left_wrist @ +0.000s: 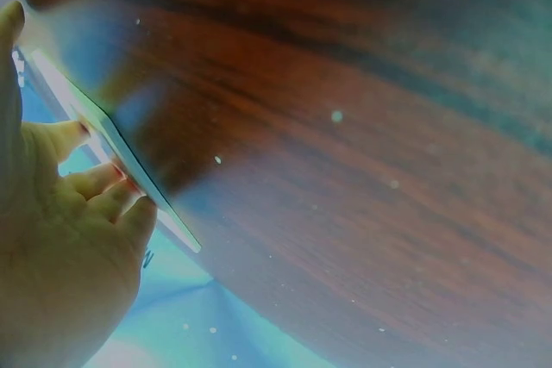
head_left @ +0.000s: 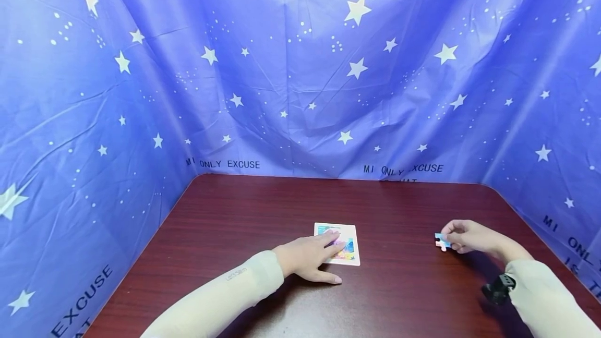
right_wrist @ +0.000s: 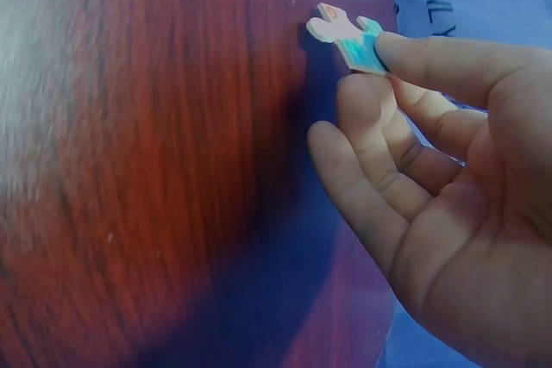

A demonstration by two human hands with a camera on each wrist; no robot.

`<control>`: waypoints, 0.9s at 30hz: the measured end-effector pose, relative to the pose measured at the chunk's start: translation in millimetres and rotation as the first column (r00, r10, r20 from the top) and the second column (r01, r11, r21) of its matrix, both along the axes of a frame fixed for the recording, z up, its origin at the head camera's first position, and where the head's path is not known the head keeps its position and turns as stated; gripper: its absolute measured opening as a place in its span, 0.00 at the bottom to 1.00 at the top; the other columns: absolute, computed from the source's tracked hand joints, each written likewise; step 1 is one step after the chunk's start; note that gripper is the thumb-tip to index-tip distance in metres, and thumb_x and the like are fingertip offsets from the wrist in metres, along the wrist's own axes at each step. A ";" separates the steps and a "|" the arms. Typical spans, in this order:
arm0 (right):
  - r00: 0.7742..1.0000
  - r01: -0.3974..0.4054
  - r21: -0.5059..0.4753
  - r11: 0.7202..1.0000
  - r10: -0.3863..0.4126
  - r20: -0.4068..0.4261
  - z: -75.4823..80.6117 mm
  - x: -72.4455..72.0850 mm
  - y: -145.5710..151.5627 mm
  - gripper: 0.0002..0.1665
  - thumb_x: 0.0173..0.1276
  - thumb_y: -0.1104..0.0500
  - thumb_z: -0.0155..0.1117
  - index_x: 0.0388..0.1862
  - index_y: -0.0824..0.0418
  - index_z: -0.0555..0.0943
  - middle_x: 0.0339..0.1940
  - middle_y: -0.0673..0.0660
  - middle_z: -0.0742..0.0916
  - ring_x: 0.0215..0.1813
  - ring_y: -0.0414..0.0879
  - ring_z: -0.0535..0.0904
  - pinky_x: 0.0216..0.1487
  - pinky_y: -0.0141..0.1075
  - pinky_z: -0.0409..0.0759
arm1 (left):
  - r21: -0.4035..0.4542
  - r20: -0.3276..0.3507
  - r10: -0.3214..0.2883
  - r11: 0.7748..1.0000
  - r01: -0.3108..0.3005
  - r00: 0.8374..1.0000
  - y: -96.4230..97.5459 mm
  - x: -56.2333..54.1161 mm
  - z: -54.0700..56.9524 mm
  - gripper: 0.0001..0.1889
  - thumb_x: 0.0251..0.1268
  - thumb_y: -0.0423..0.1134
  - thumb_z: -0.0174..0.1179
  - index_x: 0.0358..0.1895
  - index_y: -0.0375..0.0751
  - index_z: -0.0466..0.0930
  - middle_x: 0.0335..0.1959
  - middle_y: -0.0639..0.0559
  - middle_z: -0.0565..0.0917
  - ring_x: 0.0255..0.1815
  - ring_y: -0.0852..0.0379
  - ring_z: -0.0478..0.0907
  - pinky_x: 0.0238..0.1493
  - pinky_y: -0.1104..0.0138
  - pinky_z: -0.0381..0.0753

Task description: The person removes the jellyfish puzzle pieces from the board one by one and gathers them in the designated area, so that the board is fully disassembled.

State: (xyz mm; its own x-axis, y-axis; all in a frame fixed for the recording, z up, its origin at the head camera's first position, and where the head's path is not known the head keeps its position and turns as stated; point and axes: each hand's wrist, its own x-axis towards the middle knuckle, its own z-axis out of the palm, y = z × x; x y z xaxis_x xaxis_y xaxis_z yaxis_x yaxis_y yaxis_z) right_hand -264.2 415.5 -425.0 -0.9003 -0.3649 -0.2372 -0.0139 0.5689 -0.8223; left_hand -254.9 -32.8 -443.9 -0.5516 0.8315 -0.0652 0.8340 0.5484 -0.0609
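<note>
A puzzle board (head_left: 350, 262) with a pale rim and a colourful picture lies flat on the table, a little right of the middle. My left hand (head_left: 310, 255) rests on it with spread fingers, which hide part of the picture. From the side, in the left wrist view, the board (left_wrist: 129, 161) shows as a thin slab under the fingertips of the left hand (left_wrist: 73, 247). Off to the right, my right hand (head_left: 474, 238) pinches a blue and pink puzzle piece (head_left: 441, 241) just above the table. Thumb and fingers of the right hand (right_wrist: 448, 170) hold the puzzle piece (right_wrist: 345, 38) by one edge.
The dark red wooden table (head_left: 235, 213) has a shiny surface. Blue cloth (head_left: 291, 93) with white stars hangs behind it and along both sides. A black strap-like device (head_left: 499, 289) sits at the right wrist.
</note>
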 end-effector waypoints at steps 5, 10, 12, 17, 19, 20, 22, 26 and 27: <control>1.000 0.009 0.013 1.000 -0.009 0.013 -2.7 2.1 9.6 0.11 0.75 0.65 0.53 0.44 0.77 0.72 0.34 0.54 0.78 0.34 0.41 0.74 0.36 0.35 0.79 | 0.004 -0.005 0.000 1.000 0.000 1.000 0.7 -1.5 -2.6 0.46 0.66 0.74 0.46 0.79 0.49 0.58 0.79 0.45 0.58 0.79 0.54 0.54 0.71 0.66 0.63; 0.999 0.047 0.065 0.997 -0.047 0.009 -3.7 2.0 13.7 0.14 0.75 0.64 0.53 0.45 0.79 0.73 0.34 0.55 0.80 0.35 0.43 0.75 0.36 0.36 0.80 | 0.003 0.009 0.008 1.000 -0.008 1.000 -0.1 -1.0 -1.2 0.46 0.66 0.75 0.46 0.80 0.49 0.57 0.79 0.45 0.57 0.79 0.54 0.54 0.71 0.66 0.63; 0.998 0.068 0.089 0.994 -0.069 0.005 -4.5 1.3 13.6 0.14 0.75 0.65 0.53 0.46 0.79 0.74 0.34 0.55 0.80 0.36 0.44 0.75 0.36 0.37 0.81 | 0.000 0.016 0.010 1.000 -0.010 1.000 -0.7 -0.6 -0.4 0.46 0.66 0.75 0.46 0.80 0.50 0.57 0.79 0.46 0.57 0.79 0.55 0.53 0.71 0.66 0.63; 0.995 0.098 0.121 0.988 -0.097 -0.015 -5.7 0.5 12.1 0.14 0.75 0.64 0.54 0.46 0.78 0.75 0.34 0.54 0.80 0.36 0.46 0.75 0.36 0.38 0.81 | -0.007 0.017 0.009 1.000 -0.008 1.000 -1.0 -0.3 -0.6 0.46 0.66 0.75 0.46 0.80 0.50 0.56 0.80 0.46 0.56 0.79 0.55 0.53 0.71 0.67 0.63; 0.994 0.105 0.127 0.986 -0.103 -0.024 -6.2 0.6 11.1 0.13 0.75 0.64 0.54 0.45 0.78 0.75 0.33 0.54 0.80 0.35 0.45 0.75 0.35 0.38 0.81 | -0.011 0.018 0.009 1.000 -0.009 1.000 -0.8 -0.6 -0.9 0.46 0.66 0.75 0.45 0.80 0.51 0.56 0.80 0.47 0.56 0.79 0.55 0.52 0.71 0.66 0.63; 0.993 0.114 0.130 0.985 -0.111 -0.024 -6.8 0.6 10.6 0.13 0.74 0.64 0.55 0.45 0.77 0.75 0.32 0.54 0.80 0.35 0.45 0.75 0.35 0.38 0.81 | -0.014 0.019 0.010 1.000 -0.010 1.000 -0.6 -1.0 -1.1 0.46 0.66 0.75 0.45 0.80 0.51 0.55 0.80 0.47 0.55 0.79 0.55 0.52 0.71 0.66 0.62; 0.994 0.112 0.133 0.985 -0.108 -0.036 -7.5 0.4 10.2 0.12 0.73 0.65 0.56 0.45 0.77 0.74 0.31 0.54 0.80 0.34 0.45 0.75 0.34 0.38 0.80 | -0.016 0.020 0.008 1.000 -0.008 1.000 -0.1 -1.5 -1.6 0.46 0.67 0.75 0.45 0.80 0.50 0.55 0.80 0.46 0.55 0.79 0.55 0.51 0.72 0.66 0.61; 0.993 0.106 0.137 0.985 -0.099 -0.057 -9.1 -0.2 9.8 0.10 0.72 0.66 0.57 0.43 0.75 0.73 0.29 0.54 0.79 0.32 0.45 0.74 0.32 0.37 0.80 | -0.013 0.025 0.001 1.000 -0.001 1.000 0.3 -2.2 -2.4 0.46 0.67 0.75 0.44 0.80 0.49 0.55 0.80 0.45 0.55 0.80 0.54 0.51 0.72 0.66 0.60; 0.993 0.104 0.137 0.985 -0.096 -0.062 -9.4 -0.2 9.7 0.10 0.72 0.66 0.56 0.43 0.75 0.72 0.29 0.54 0.79 0.32 0.45 0.74 0.32 0.37 0.80 | -0.011 0.027 0.002 1.000 -0.001 1.000 0.2 -2.1 -2.3 0.46 0.67 0.75 0.45 0.80 0.49 0.56 0.80 0.45 0.55 0.80 0.54 0.50 0.73 0.66 0.59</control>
State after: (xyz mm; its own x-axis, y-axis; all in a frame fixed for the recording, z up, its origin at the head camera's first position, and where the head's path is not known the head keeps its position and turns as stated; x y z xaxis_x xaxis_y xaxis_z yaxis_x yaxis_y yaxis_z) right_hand -264.4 425.2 -434.4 -0.9437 -0.2386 -0.2290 0.0064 0.6792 -0.7340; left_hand -257.1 -32.6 -446.2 -0.5507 0.8299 -0.0893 0.8346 0.5490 -0.0446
